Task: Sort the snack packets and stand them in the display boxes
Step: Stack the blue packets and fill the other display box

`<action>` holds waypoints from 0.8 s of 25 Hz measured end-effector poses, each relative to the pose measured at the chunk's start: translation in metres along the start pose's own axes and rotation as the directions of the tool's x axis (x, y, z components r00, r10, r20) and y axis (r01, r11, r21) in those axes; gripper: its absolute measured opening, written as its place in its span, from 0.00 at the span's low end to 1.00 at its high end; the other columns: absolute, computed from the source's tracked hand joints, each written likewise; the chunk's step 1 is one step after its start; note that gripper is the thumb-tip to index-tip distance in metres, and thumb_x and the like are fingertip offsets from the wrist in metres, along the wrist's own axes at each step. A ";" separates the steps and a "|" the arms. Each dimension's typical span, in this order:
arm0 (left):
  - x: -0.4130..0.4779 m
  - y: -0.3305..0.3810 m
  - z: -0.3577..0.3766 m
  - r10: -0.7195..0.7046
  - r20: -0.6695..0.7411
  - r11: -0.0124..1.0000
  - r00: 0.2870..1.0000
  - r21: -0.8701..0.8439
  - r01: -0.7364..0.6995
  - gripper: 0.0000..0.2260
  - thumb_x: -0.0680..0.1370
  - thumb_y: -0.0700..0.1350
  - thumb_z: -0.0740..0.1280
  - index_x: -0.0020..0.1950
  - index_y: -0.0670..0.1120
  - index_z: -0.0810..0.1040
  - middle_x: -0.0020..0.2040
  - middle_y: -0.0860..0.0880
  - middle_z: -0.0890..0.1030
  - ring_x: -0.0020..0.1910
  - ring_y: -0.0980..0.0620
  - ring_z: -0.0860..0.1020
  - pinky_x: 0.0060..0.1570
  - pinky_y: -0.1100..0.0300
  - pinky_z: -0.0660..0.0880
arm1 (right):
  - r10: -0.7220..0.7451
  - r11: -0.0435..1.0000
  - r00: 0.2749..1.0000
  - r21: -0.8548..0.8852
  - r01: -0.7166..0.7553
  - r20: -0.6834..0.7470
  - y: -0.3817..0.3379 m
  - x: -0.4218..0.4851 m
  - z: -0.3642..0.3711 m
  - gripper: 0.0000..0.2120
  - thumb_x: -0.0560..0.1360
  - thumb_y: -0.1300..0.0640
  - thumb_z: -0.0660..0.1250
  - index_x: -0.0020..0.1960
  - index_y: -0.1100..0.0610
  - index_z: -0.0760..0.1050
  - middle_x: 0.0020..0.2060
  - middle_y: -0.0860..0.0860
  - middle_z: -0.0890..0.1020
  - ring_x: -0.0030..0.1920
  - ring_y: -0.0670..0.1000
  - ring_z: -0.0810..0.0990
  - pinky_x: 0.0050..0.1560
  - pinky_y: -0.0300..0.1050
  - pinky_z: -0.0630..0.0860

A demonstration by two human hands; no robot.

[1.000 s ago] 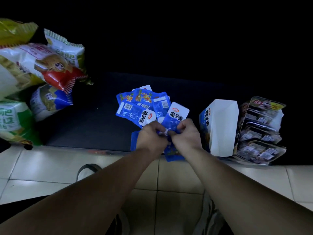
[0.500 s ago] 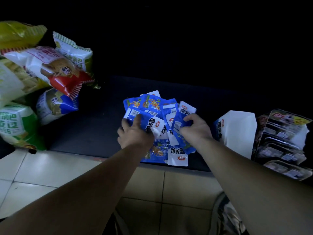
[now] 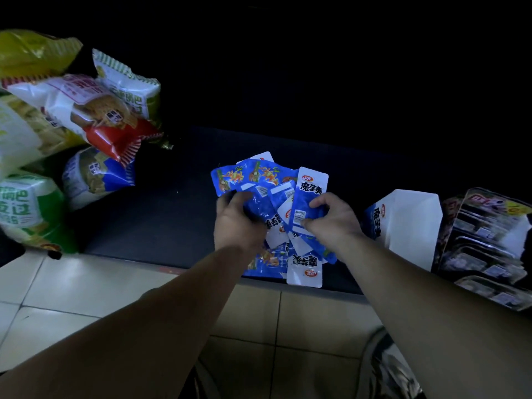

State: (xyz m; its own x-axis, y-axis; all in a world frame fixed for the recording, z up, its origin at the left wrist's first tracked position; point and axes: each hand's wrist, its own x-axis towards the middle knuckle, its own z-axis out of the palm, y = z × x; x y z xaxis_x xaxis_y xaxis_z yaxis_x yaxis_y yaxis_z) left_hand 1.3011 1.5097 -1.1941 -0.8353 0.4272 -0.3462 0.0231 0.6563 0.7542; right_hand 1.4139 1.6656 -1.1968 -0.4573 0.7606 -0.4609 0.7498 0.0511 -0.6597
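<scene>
"魔芋爽" stands on the blue packet (image 3: pixel 311 187), a lower packet (image 3: pixel 305 262) (upside down) and the display box (image 3: pixel 403 223).

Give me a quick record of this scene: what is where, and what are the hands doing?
Left hand: grips a fan of blue packets
Right hand: pinches a single packet of the fan
Surface: dark shelf, above a tiled floor
Right of hands: white display box, then a box of dark packets
Left: large snack bags
</scene>
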 end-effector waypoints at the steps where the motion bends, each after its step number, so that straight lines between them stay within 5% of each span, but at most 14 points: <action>1: -0.001 0.002 0.000 -0.060 -0.010 0.998 0.998 0.006 0.060 0.20 0.75 0.41 0.68 0.66 0.53 0.77 0.68 0.46 0.71 0.55 0.47 0.80 0.58 0.54 0.79 | -0.015 1.000 1.000 -0.009 0.015 0.008 0.000 0.000 0.001 0.14 0.71 0.54 0.77 0.46 0.43 0.74 0.57 0.48 0.78 0.51 0.52 0.81 0.47 0.46 0.82; 3: -0.004 0.006 0.002 -0.104 0.062 0.994 0.993 -0.010 0.105 0.19 0.75 0.43 0.69 0.64 0.54 0.76 0.61 0.48 0.74 0.47 0.48 0.81 0.50 0.50 0.82 | -0.034 0.999 0.999 -0.011 0.034 0.043 -0.002 -0.001 0.005 0.13 0.71 0.53 0.77 0.47 0.41 0.74 0.57 0.47 0.77 0.54 0.52 0.80 0.51 0.47 0.82; 8: -0.012 0.026 0.012 0.050 0.082 0.997 0.995 0.051 -0.054 0.17 0.78 0.45 0.66 0.67 0.52 0.76 0.64 0.49 0.76 0.54 0.45 0.80 0.51 0.47 0.81 | -0.050 0.999 0.991 -0.008 0.051 0.124 -0.014 -0.002 0.012 0.20 0.68 0.54 0.77 0.50 0.35 0.73 0.60 0.42 0.74 0.61 0.52 0.76 0.57 0.51 0.81; 12: -0.008 0.031 0.014 0.028 0.088 0.999 0.996 0.036 -0.031 0.16 0.78 0.47 0.68 0.65 0.54 0.73 0.53 0.50 0.81 0.48 0.48 0.82 0.47 0.50 0.81 | 0.007 0.995 0.985 0.095 -0.024 0.175 -0.022 -0.003 0.003 0.20 0.69 0.57 0.78 0.52 0.37 0.75 0.59 0.45 0.76 0.53 0.51 0.81 0.38 0.42 0.79; 15: -0.012 0.040 0.014 -0.026 0.214 0.983 0.976 -0.171 0.064 0.20 0.77 0.38 0.69 0.65 0.53 0.70 0.54 0.52 0.80 0.47 0.50 0.82 0.43 0.54 0.81 | 0.000 0.980 0.978 0.194 -0.041 0.207 -0.031 -0.008 0.003 0.22 0.68 0.64 0.78 0.52 0.42 0.77 0.56 0.48 0.80 0.49 0.49 0.82 0.37 0.39 0.80; 18: -0.015 0.049 0.015 0.035 0.241 0.969 0.970 -0.247 0.026 0.20 0.74 0.33 0.66 0.59 0.53 0.71 0.51 0.57 0.80 0.48 0.48 0.83 0.47 0.47 0.82 | -0.051 0.982 0.974 0.189 0.009 0.222 -0.041 -0.016 0.002 0.24 0.69 0.72 0.66 0.52 0.44 0.77 0.54 0.49 0.80 0.45 0.49 0.81 0.30 0.37 0.76; 20: -0.014 0.053 0.011 0.066 0.233 0.960 0.970 -0.278 0.002 0.17 0.73 0.32 0.65 0.53 0.54 0.72 0.52 0.51 0.81 0.43 0.49 0.81 0.45 0.47 0.81 | -0.084 0.980 0.979 0.193 0.047 0.188 -0.045 -0.023 -0.004 0.23 0.69 0.72 0.65 0.51 0.45 0.76 0.55 0.49 0.78 0.45 0.49 0.79 0.27 0.35 0.74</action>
State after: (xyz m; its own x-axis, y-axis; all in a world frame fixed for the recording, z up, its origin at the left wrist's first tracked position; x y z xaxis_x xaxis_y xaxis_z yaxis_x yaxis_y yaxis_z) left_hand 1.3200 1.5461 -1.1555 -0.6810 0.6025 -0.4162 -0.1322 0.4579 0.8791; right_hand 1.3923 1.6485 -1.1541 -0.6004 0.6180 -0.5076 0.6215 -0.0390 -0.7825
